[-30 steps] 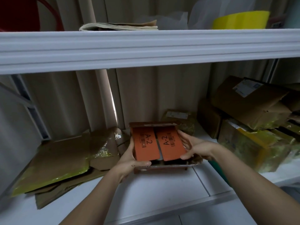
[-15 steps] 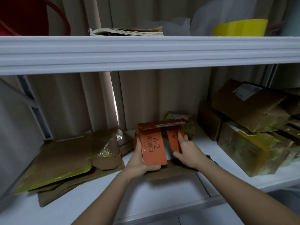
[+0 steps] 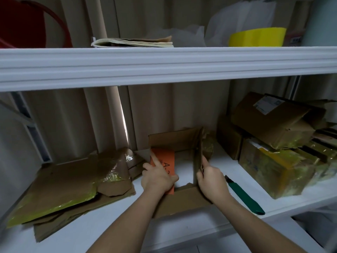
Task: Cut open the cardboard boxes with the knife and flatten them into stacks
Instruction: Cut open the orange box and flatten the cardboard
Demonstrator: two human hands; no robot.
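A small cardboard box (image 3: 175,141) stands opened out on the white shelf (image 3: 182,227), both ends open so the shelf shows through it. My left hand (image 3: 157,177) grips its orange flap (image 3: 164,157) marked "A-2" on the left side. My right hand (image 3: 211,178) grips the brown right wall of the box. A green-handled knife (image 3: 244,196) lies on the shelf just right of my right hand, untouched. A stack of flattened cardboard (image 3: 69,179) with yellow tape lies at the left.
Several unopened taped boxes (image 3: 277,161) are piled at the right of the shelf. An upper shelf (image 3: 164,64) overhangs close above, carrying folded paper (image 3: 133,42), a yellow tub (image 3: 257,37) and a red bucket (image 3: 21,24). A corrugated wall stands behind.
The orange flaps were closed together on top; my hands have pulled them apart and spread the box open. The knife has come into view on the right.
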